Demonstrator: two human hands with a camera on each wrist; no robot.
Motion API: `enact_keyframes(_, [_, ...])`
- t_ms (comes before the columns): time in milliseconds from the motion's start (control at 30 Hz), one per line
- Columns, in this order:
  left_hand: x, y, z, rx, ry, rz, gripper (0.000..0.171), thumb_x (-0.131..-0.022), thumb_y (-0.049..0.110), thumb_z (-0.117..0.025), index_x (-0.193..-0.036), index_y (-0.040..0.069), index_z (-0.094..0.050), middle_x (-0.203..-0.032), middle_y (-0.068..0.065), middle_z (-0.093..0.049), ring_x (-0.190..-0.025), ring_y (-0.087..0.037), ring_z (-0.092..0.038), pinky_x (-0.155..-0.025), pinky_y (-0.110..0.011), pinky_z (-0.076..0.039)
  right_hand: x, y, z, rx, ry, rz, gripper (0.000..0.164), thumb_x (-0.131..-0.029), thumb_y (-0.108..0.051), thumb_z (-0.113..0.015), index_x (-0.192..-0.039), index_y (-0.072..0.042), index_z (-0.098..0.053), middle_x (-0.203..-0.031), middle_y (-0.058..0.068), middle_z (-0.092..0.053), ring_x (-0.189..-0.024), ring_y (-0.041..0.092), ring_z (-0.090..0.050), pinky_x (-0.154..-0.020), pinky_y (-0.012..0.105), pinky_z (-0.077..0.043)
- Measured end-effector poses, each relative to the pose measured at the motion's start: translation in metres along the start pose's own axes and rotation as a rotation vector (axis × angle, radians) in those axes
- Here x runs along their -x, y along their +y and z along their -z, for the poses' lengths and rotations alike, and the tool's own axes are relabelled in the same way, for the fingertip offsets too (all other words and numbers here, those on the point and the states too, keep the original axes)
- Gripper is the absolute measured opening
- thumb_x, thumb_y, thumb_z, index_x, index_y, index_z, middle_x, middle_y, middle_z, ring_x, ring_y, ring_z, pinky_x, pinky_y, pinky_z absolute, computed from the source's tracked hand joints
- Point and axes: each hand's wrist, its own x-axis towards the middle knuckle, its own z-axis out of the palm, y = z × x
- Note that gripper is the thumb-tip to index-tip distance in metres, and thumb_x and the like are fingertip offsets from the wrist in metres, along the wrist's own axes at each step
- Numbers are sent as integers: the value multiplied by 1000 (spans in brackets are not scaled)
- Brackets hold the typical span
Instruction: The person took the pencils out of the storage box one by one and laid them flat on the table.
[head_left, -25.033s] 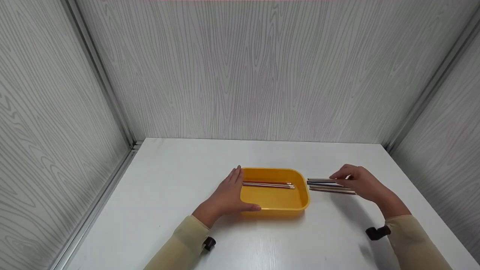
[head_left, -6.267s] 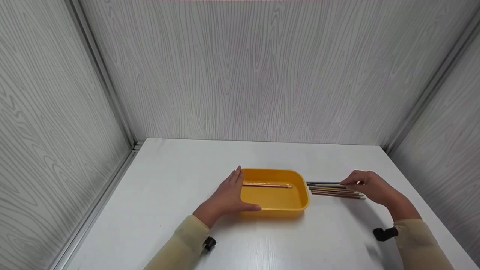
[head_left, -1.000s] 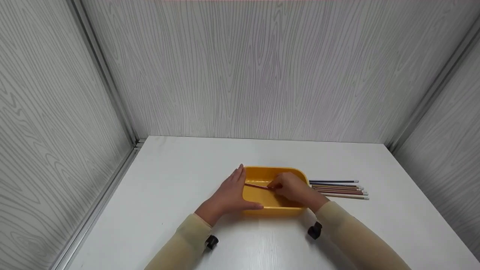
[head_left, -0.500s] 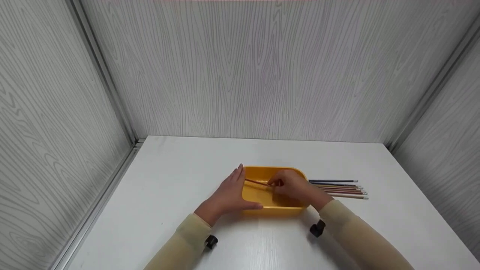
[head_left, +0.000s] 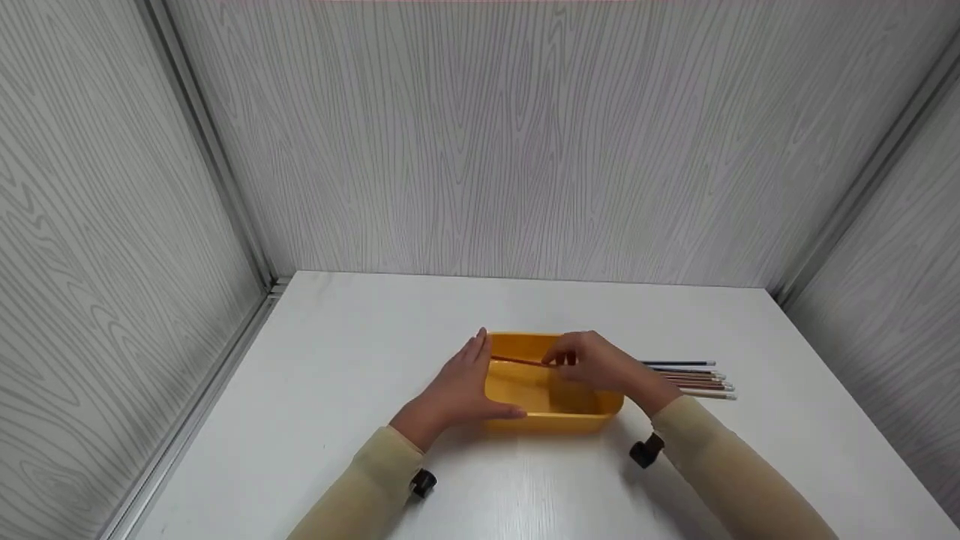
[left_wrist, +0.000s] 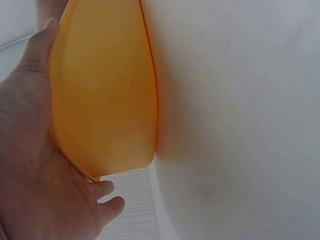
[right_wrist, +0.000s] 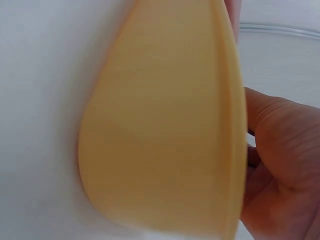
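Note:
A yellow plastic tray [head_left: 551, 424] stands on the white table. My left hand [head_left: 455, 388] rests on its left end with fingers straight, the thumb along the front rim; in the left wrist view the hand [left_wrist: 45, 150] lies against the tray's rim. Inside the tray, a reddish-brown pencil [head_left: 517, 361] is pinched by my right hand [head_left: 600, 365] between thumb and fingers, its left end near my left hand. In the right wrist view, the tray wall [right_wrist: 160, 130] hides the pencil and my right fingertips.
Several pencils [head_left: 694, 379] with white eraser ends lie side by side on the table, just right of the tray, partly behind my right wrist. Grey wood-grain panels [head_left: 510, 150] close off the back and sides.
Over the last second my right hand rises slightly and shifts right with the pencil. Earlier, two pencils lay in the tray, then one; the row on the right has grown. My left hand stays put.

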Motion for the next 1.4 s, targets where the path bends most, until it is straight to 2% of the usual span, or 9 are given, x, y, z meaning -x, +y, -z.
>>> enact_keyframes(133, [-1,-1,-1,-6,-1,2,149,-76,85,-82,-178,7,-8,-187,-6,0,-171,-32,-11,-136,-51,-18,7,5,10,-20,-6,22,23,-104,-2,-74,-124,-8,-83,-113,17,-76,-97,24,-63,-86,36,-58])
enact_keyframes(267, [-2,-1,-2,-4,5,1,149,-75,85,-83,-178,7,-8,-187,-6,0,-171,-32,-12,-136,-51,-18,16,10,19,-43,0,21,23,-104,-1,-73,-123,-9,-83,-118,15,-77,-98,25,-63,-85,36,-58])
enact_keyframes(367, [-2,-1,-1,-1,10,-4,149,-76,84,-83,-178,5,-9,-187,-8,-1,-171,-33,-13,-136,-51,-19,24,12,26,-50,3,-1,24,-105,-2,-72,-122,-14,-84,-121,14,-77,-97,26,-62,-83,36,-57])
enact_keyframes(500, [-2,-1,-1,3,14,-8,148,-76,83,-84,-178,5,-9,-187,-9,-1,-170,-34,-14,-136,-51,-20,31,16,35,-55,4,-14,24,-104,-4,-72,-119,-17,-85,-120,14,-77,-95,25,-61,-79,31,-57])
enact_keyframes(733, [-2,-1,-1,2,16,-23,147,-77,82,-83,-177,3,-10,-186,-11,-3,-170,-36,-15,-136,-52,-20,44,25,49,1,18,38,23,-103,-1,-74,-122,-9,-84,-116,7,-78,-93,22,-62,-77,27,-55])
enact_keyframes(867, [-1,-1,-1,10,13,-27,147,-78,82,-82,-177,3,-9,-186,-11,-3,-170,-36,-14,-136,-51,-20,53,29,57,18,37,53,22,-103,-2,-76,-120,-12,-85,-114,2,-78,-93,20,-63,-77,27,-55])
enact_keyframes(1067, [-1,0,-1,12,13,-25,146,-78,82,-82,-177,3,-9,-186,-12,-4,-170,-36,-15,-136,-52,-20,68,40,68,0,59,39,22,-103,-5,-78,-120,-18,-85,-113,3,-78,-90,20,-63,-75,25,-54])
enact_keyframes(1267, [-1,0,-1,5,10,-23,145,-79,82,-82,-177,2,-10,-186,-12,-4,-170,-36,-14,-136,-52,-20,83,51,80,16,66,17,22,-103,-9,-79,-119,-23,-86,-113,-4,-78,-94,18,-64,-80,26,-55])
enact_keyframes(1400, [-1,-1,-1,2,14,-26,145,-79,81,-82,-177,2,-10,-186,-12,-3,-170,-36,-14,-136,-52,-20,91,58,86,27,70,25,23,-103,-7,-79,-120,-22,-86,-115,-3,-79,-98,17,-65,-84,29,-55])
